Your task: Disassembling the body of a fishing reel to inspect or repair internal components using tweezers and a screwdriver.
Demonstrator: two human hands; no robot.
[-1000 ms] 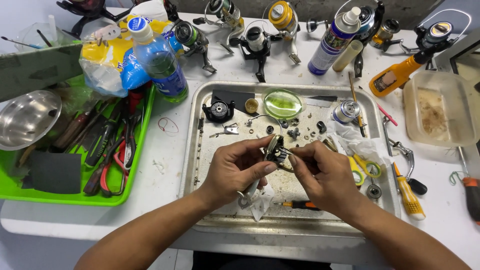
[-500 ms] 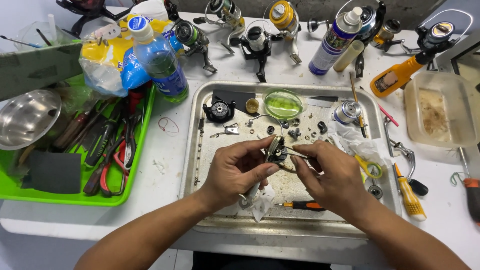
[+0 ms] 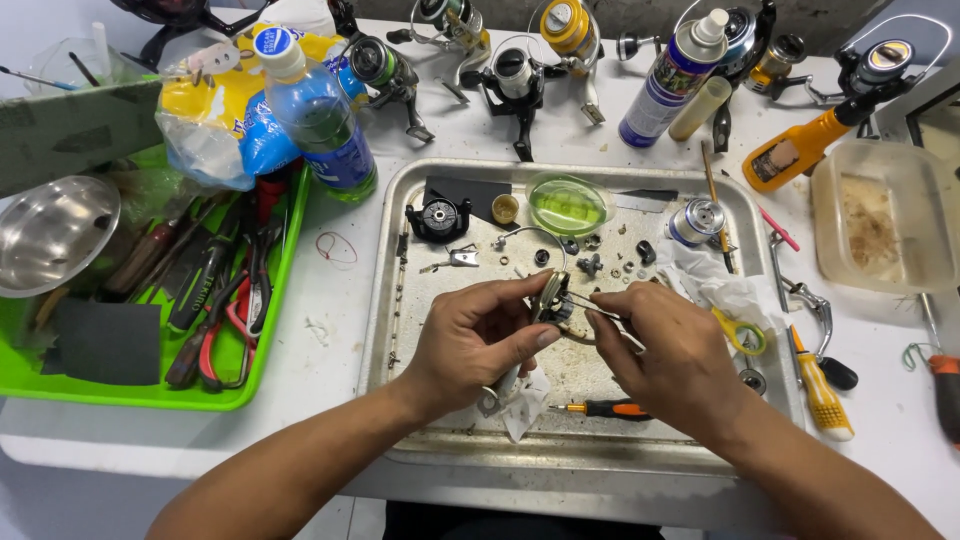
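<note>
Reel body (image 3: 549, 300) looks small, rigid, likely greasy: left hand (image 3: 478, 335) fingers clamp its frame, right hand (image 3: 672, 352) pinches thin tweezers (image 3: 598, 305).

Bright green tool tray (image 3: 130, 395), silvery metal tray (image 3: 600, 455), blue bottle (image 3: 325, 125) with white cap, translucent green dish (image 3: 568, 203) — and a yellow-handled screwdriver (image 3: 822, 390) on the white surface (image 3: 330, 300).

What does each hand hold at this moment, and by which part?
The left hand grips a fishing reel body around its side. The right hand pinches thin tweezers by the rear end, tips at the reel.
</note>
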